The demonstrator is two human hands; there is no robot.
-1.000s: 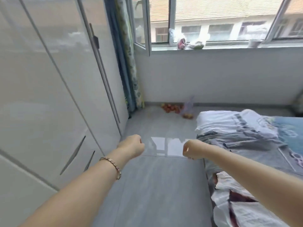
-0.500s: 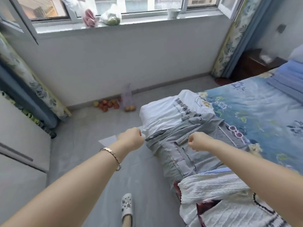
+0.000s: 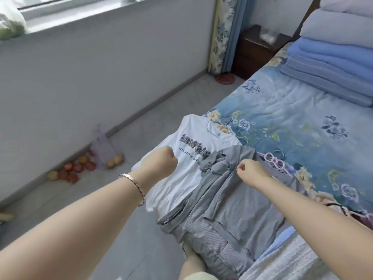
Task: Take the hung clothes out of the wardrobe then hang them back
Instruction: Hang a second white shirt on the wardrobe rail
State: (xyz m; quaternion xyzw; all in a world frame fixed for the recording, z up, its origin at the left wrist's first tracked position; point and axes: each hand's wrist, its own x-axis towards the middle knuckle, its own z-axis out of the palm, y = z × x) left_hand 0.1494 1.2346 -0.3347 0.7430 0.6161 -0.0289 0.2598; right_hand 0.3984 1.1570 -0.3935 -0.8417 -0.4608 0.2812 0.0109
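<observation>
Both hands are curled into loose fists with nothing in either grip. The left hand (image 3: 161, 163), a metal link bracelet (image 3: 134, 185) at its wrist, hovers over a white printed T-shirt (image 3: 188, 146) of soft, creased cotton. The right hand (image 3: 251, 171) hangs above a grey ribbed garment (image 3: 228, 203), rumpled and knotted at the collar. Both clothes lie flat at the edge of the bed (image 3: 292, 118), whose quilted blue floral cover bears a pink plastic hanger (image 3: 275, 161) and folded blue blankets (image 3: 331, 63). Round fruit (image 3: 76, 168) lies on the smooth grey floor.

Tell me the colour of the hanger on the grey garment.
Pink plastic hanger, on the grey garment; head view.
</observation>
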